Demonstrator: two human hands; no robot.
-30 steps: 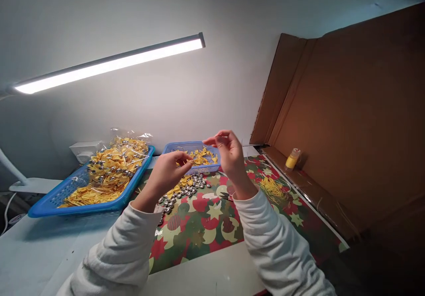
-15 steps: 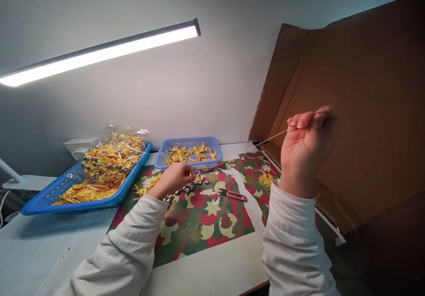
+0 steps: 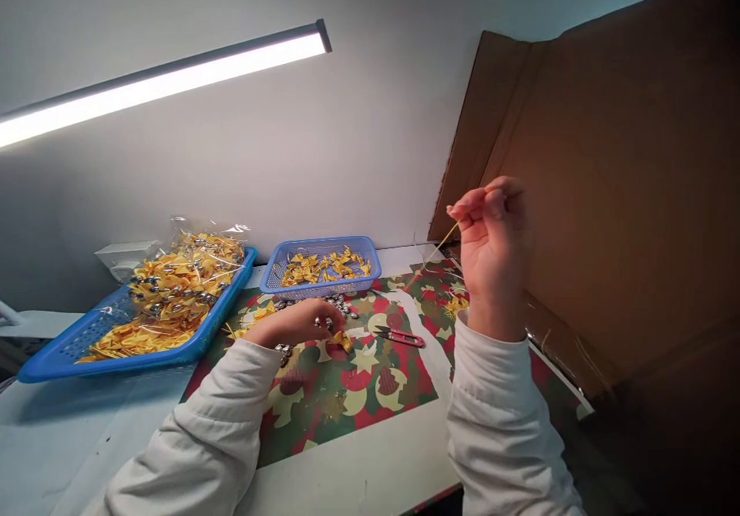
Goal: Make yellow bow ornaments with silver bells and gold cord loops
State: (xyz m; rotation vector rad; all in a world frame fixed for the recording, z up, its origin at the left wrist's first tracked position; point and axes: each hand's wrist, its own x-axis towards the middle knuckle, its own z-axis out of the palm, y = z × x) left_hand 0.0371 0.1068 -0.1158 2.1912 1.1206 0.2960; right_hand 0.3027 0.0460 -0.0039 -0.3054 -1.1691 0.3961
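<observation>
My left hand (image 3: 304, 322) is low over the patterned sheet, fingers pinched at a small yellow ribbon bow (image 3: 342, 341); the fingertips are partly hidden. Silver bells (image 3: 338, 304) lie in a loose cluster just behind and beneath that hand. Raised on the right, my right hand (image 3: 492, 246) has its fingers closed on a thin yellow cord (image 3: 442, 241). The cord slants down and left from the fingers, and its lower end is hard to follow. Thread snips (image 3: 400, 337) with a red handle rest between the two hands.
A blue basket (image 3: 266, 278) of yellow bows stands at the back. On the left, a larger blue basket (image 3: 211, 338) holds ribbon pieces and a clear bag (image 3: 185, 269) of bows with bells. Cord scraps (image 3: 456, 305) lie near a tall cardboard panel (image 3: 607, 192) on the right.
My right hand has moved left with the cord. My left hand has come slightly lower, and the yellow bow now shows below its fingers, in front of the bells. The view has shifted slightly.
</observation>
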